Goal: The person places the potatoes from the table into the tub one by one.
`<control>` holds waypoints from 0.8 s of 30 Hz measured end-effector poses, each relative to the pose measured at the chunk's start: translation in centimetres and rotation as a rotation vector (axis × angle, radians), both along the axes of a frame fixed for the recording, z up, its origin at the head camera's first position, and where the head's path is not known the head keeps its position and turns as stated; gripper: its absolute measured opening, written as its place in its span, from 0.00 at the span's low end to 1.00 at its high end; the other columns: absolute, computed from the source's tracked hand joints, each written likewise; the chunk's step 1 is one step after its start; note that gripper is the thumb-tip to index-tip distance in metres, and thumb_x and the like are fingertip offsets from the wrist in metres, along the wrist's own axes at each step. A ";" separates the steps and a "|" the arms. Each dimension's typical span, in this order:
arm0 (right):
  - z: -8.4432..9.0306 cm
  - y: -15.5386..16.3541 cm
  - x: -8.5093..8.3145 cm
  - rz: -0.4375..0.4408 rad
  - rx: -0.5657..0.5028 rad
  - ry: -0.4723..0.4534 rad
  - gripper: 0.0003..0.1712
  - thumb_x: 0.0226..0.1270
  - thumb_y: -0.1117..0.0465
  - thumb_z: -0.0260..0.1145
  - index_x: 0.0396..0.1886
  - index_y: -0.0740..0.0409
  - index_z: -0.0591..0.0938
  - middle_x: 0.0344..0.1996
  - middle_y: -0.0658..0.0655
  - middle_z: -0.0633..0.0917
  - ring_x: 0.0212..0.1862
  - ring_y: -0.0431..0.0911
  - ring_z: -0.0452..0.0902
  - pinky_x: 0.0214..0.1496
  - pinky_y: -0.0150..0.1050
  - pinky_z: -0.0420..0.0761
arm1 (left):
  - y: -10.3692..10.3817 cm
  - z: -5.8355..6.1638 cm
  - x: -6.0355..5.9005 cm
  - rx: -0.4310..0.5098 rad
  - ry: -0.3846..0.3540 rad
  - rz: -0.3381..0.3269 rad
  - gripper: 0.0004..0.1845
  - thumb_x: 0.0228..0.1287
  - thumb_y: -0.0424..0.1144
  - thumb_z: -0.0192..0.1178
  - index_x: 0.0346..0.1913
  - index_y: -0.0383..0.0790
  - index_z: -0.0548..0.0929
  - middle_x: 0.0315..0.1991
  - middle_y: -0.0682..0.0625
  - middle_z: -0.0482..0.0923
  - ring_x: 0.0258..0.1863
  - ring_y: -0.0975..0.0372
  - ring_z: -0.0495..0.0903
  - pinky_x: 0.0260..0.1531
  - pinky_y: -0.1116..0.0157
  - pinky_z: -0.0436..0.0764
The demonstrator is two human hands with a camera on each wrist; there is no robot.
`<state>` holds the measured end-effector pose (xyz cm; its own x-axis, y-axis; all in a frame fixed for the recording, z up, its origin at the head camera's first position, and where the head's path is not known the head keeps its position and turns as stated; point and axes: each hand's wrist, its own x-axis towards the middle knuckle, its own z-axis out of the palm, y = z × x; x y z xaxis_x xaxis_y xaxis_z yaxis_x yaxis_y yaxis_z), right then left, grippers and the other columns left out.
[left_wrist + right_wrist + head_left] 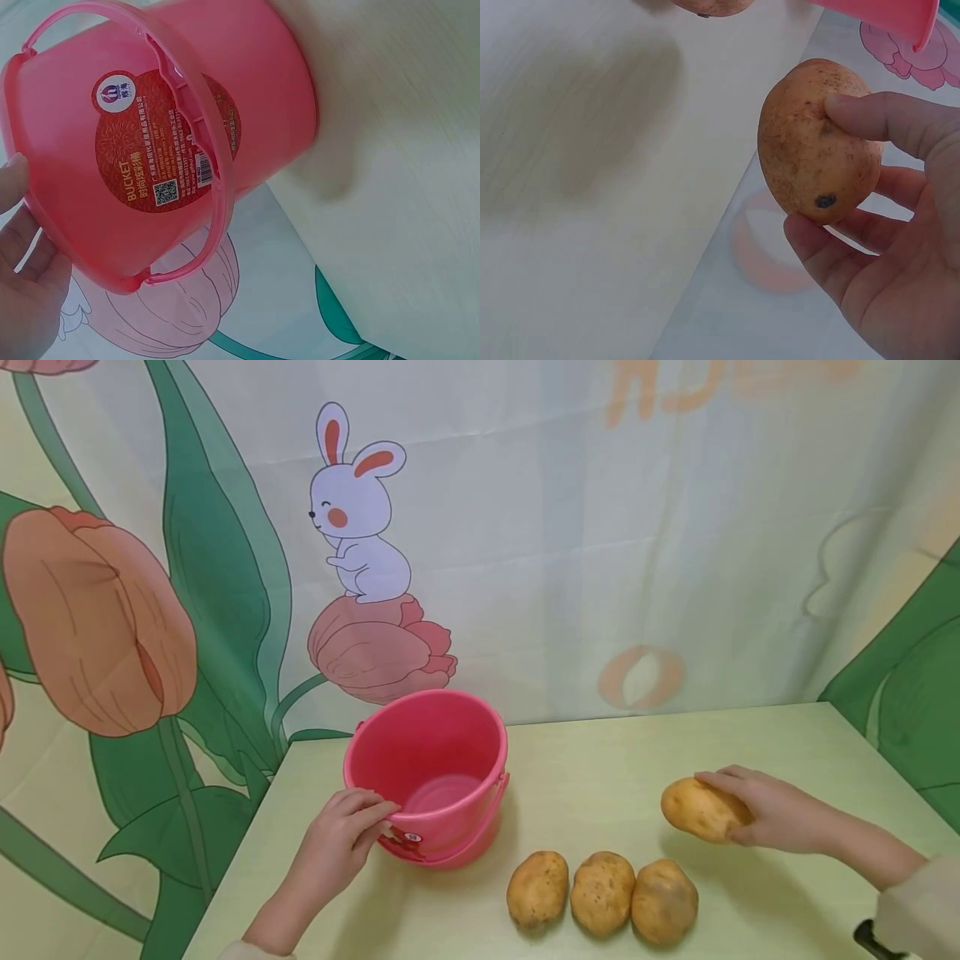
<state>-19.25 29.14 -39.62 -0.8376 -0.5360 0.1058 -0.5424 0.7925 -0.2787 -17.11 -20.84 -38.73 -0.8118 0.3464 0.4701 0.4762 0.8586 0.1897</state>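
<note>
A: Left to right. Left hand [337, 839] grips the near rim of the pink bucket [435, 760], fingers curled over the edge. The bucket sits by the worktop's [600, 752] left edge, tipped toward the person, nothing visible inside.

B: Right side?

A: Right hand [780, 814] holds one potato [701, 810] lifted off the worktop near the right edge, thumb on top and fingers curled underneath.

B: How to do this step well?

A: My judgement: keep that bucket rim pinned so the mouth stays tilted and steady, carry the potato low over the rim, and let go only once it's inside; a drop from height could knock a light bucket over.

B: Counts?

A: One bucket. Four potatoes: one in hand, three potatoes [602, 893] in a row, side by side, along the near edge. Two hands.
</note>
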 end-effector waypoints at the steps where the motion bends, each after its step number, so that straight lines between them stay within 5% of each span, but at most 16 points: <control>1: 0.1 -0.1 0.0 0.002 0.000 0.001 0.38 0.38 0.62 0.72 0.54 0.67 0.71 0.44 0.62 0.77 0.44 0.53 0.74 0.40 0.45 0.76 | 0.0 0.0 0.0 0.001 -0.002 0.000 0.16 0.43 0.34 0.68 0.40 0.47 0.84 0.37 0.54 0.77 0.42 0.61 0.72 0.34 0.66 0.81; 24: 2.5 -2.8 -1.3 0.050 0.010 0.004 0.37 0.41 0.64 0.70 0.55 0.67 0.70 0.45 0.63 0.76 0.46 0.55 0.73 0.44 0.49 0.75 | -0.2 -0.3 0.0 0.007 0.038 -0.023 0.17 0.41 0.34 0.69 0.39 0.47 0.84 0.36 0.53 0.77 0.42 0.60 0.72 0.34 0.65 0.81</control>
<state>-20.54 26.30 -37.13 -0.8093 -0.5782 0.1031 -0.5824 0.7673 -0.2685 -17.08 -21.09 -38.98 -0.7848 0.3619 0.5031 0.5032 0.8460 0.1764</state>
